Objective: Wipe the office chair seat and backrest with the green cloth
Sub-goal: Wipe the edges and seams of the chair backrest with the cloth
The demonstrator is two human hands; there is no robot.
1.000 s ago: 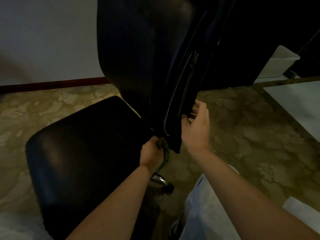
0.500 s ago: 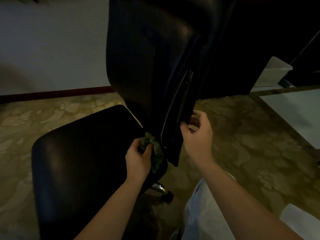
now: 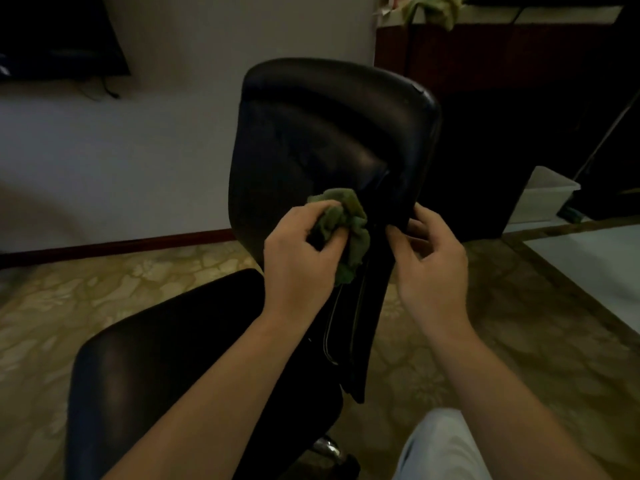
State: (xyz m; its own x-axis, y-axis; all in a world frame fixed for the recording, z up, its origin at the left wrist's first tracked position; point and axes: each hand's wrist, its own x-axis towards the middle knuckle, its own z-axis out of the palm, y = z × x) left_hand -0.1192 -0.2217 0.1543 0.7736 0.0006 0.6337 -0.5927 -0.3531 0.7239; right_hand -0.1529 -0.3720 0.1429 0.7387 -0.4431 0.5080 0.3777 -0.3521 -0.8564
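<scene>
Left hand (image 3: 301,252) grips the bunched green cloth (image 3: 348,225) against the middle of the backrest (image 3: 322,133) while the right hand (image 3: 431,261) holds its edge; backrest wiping seems underway, and the seat (image 3: 166,362) shows no sign either way.

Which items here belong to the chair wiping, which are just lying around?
Job: crumpled green cloth, in left hand; black leather backrest, gripped by right hand; black chair seat.
Lying about: white plastic bin; greenish rag on counter; dark wall screen.

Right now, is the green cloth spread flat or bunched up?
Bunched up: the cloth is a crumpled wad gripped by the left hand, with a loose end hanging down against the backrest.
</scene>
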